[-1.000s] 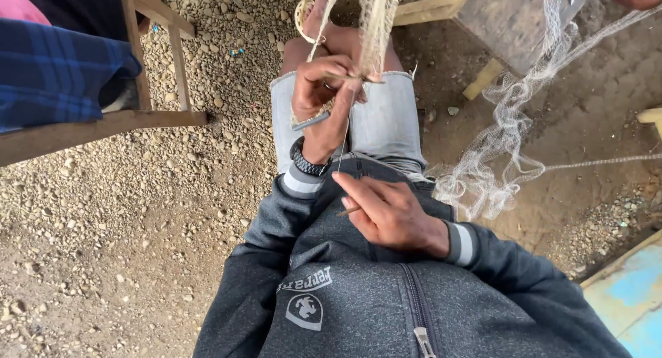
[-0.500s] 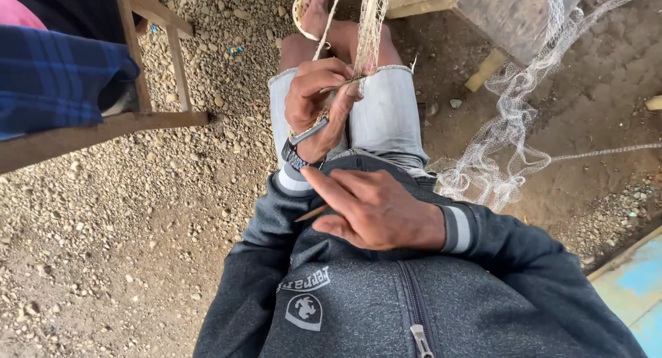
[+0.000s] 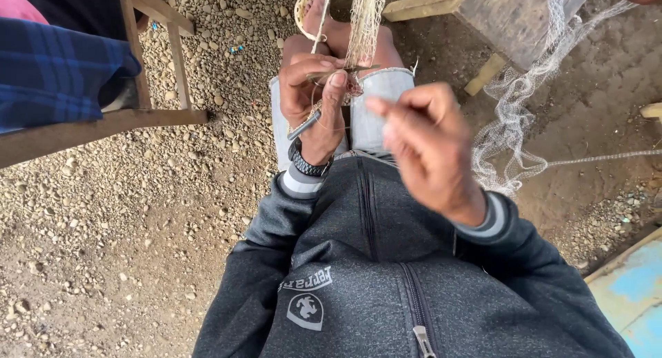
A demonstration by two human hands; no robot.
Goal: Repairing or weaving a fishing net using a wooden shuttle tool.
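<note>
My left hand [image 3: 312,99], with a black watch on its wrist, pinches a hanging strand of pale fishing net [image 3: 363,24] over my knee. The same hand grips a thin netting needle [image 3: 345,70] and a dark slim tool [image 3: 303,126]. A fine thread loops below its thumb. My right hand [image 3: 427,148] is raised in front of my chest and blurred. Its thumb and fingertips are drawn together, and I cannot tell whether thread lies between them. I wear a grey zipped sweater and light denim shorts.
More net [image 3: 517,117] trails over the dirt to the right beside a wooden bench [image 3: 496,17]. A wooden chair frame [image 3: 148,68] with a person in blue plaid stands on the gravel to the left. A blue board [image 3: 634,296] lies at the lower right.
My right hand has risen from my lap up and to the right, away from my left hand. My left hand stays on the net and needle.
</note>
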